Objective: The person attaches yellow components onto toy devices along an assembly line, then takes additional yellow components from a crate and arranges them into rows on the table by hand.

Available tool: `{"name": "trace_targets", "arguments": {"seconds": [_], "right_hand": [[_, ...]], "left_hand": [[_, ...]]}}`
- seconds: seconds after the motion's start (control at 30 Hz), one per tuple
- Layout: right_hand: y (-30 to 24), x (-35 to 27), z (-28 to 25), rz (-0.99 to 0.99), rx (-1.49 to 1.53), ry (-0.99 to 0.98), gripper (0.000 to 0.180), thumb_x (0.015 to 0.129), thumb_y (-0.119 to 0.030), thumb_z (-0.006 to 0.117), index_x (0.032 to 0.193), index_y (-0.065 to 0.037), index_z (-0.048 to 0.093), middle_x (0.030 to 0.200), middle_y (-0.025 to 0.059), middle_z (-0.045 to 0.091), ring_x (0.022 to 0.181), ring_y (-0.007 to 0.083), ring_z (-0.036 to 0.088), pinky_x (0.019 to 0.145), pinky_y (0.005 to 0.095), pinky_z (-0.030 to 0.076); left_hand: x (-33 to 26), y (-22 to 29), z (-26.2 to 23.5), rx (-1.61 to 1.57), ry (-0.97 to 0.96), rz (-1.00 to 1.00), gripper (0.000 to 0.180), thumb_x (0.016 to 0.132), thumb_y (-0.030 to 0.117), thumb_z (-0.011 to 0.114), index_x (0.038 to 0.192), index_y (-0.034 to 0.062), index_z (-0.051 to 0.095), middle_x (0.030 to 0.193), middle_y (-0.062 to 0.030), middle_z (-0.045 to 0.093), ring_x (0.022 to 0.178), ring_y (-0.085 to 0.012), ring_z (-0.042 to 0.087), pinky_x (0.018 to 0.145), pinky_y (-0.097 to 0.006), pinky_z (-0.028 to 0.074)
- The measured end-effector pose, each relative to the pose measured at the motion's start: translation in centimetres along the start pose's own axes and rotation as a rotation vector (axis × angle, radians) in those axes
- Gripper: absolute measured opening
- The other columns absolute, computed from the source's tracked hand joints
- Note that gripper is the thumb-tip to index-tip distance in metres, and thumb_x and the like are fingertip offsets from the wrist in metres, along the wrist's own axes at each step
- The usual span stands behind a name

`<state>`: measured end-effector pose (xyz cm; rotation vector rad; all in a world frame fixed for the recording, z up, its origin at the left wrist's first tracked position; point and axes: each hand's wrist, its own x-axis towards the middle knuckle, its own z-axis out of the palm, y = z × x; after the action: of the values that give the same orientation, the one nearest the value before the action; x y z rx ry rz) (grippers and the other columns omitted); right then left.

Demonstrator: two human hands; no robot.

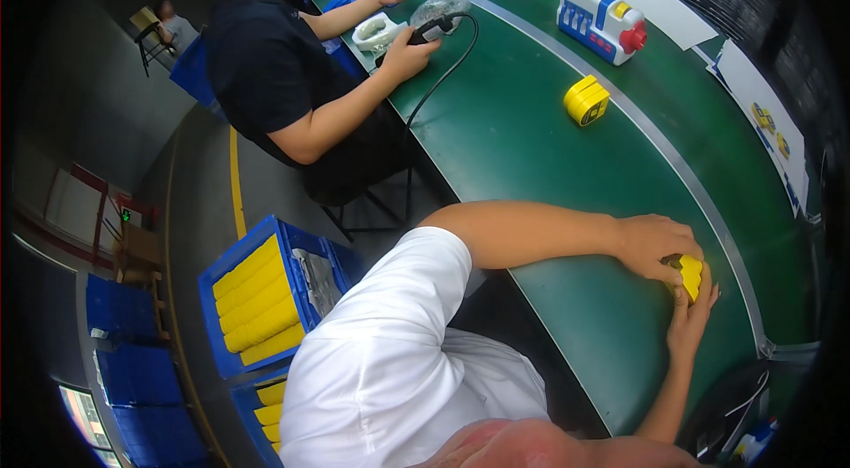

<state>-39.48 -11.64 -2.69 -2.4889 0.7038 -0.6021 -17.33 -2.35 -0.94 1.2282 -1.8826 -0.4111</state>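
Observation:
A small yellow plastic part (690, 277) with a scalloped edge is held between my two hands at the right side of the green table. My left hand (657, 245) reaches across from the left, its fingers closed round the part's upper side. From below, my right hand (692, 319) grips the same part with thumb and fingers. Fingers cover much of it, and a dark area shows beside the left fingers. Farther up the table stands a yellow rounded plastic piece (586, 100), apart from both hands.
On the green table (496, 145), a white-and-blue toy (598, 21) with a red knob stands at the back. A co-worker (274, 69) at the left holds a black corded tool (431, 30) near a white part. Blue crates (209, 326) with yellow contents stand on the floor. Papers lean at right.

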Motion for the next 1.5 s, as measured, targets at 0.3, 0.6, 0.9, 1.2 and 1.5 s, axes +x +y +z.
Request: {"name": "trace_targets", "arguments": {"seconds": [0.3, 0.6, 0.9, 1.2, 1.5], "right_hand": [[-0.04, 0.01, -0.03, 0.013, -0.039, 0.005, 0.061, 0.099, -0.044, 0.052, 0.143, -0.004, 0.041, 0.129, 0.0169, 0.059, 0.123, 0.0332, 0.052, 0.120, 0.0516, 0.011], [-0.21, -0.05, -0.04, 0.022, -0.052, -0.001, 0.060, 0.099, -0.040, 0.053, 0.144, -0.002, 0.040, 0.134, 0.0165, 0.056, 0.125, 0.0331, 0.051, 0.120, 0.0515, 0.010], [0.24, -0.21, 0.22, -0.029, -0.080, 0.031, 0.061, 0.100, -0.042, 0.049, 0.144, -0.001, 0.039, 0.134, 0.0172, 0.056, 0.124, 0.0320, 0.052, 0.120, 0.0512, 0.009], [-0.15, -0.13, 0.00, 0.019, -0.048, 0.006, 0.059, 0.100, -0.039, 0.052, 0.144, -0.002, 0.040, 0.135, 0.0169, 0.055, 0.125, 0.0326, 0.051, 0.120, 0.0517, 0.009], [-0.35, -0.15, -0.17, 0.003, -0.054, 0.017, 0.058, 0.099, -0.038, 0.053, 0.143, -0.001, 0.040, 0.133, 0.0174, 0.056, 0.122, 0.0320, 0.054, 0.120, 0.0518, 0.010]], "left_hand": [[0.12, -0.03, -0.04, 0.015, -0.005, 0.018, 0.048, 0.086, 0.038, 0.066, 0.125, 0.0124, 0.058, 0.111, -0.0117, 0.061, 0.104, -0.0327, 0.059, 0.092, -0.044, 0.046], [0.14, -0.36, 0.23, 0.015, 0.035, 0.043, 0.049, 0.086, 0.039, 0.068, 0.125, 0.0127, 0.058, 0.110, -0.0115, 0.062, 0.103, -0.0322, 0.060, 0.093, -0.044, 0.045], [-0.02, -0.07, 0.13, 0.030, 0.024, 0.009, 0.048, 0.086, 0.039, 0.068, 0.125, 0.0127, 0.059, 0.111, -0.0111, 0.062, 0.103, -0.0314, 0.060, 0.093, -0.043, 0.045], [0.11, -0.16, 0.13, 0.043, 0.023, 0.009, 0.048, 0.086, 0.039, 0.067, 0.125, 0.0124, 0.059, 0.110, -0.0114, 0.062, 0.103, -0.0321, 0.060, 0.093, -0.043, 0.045], [0.15, -0.02, 0.16, 0.031, 0.020, 0.005, 0.048, 0.086, 0.038, 0.067, 0.125, 0.0126, 0.058, 0.111, -0.0117, 0.061, 0.104, -0.0324, 0.060, 0.093, -0.043, 0.045]]}}
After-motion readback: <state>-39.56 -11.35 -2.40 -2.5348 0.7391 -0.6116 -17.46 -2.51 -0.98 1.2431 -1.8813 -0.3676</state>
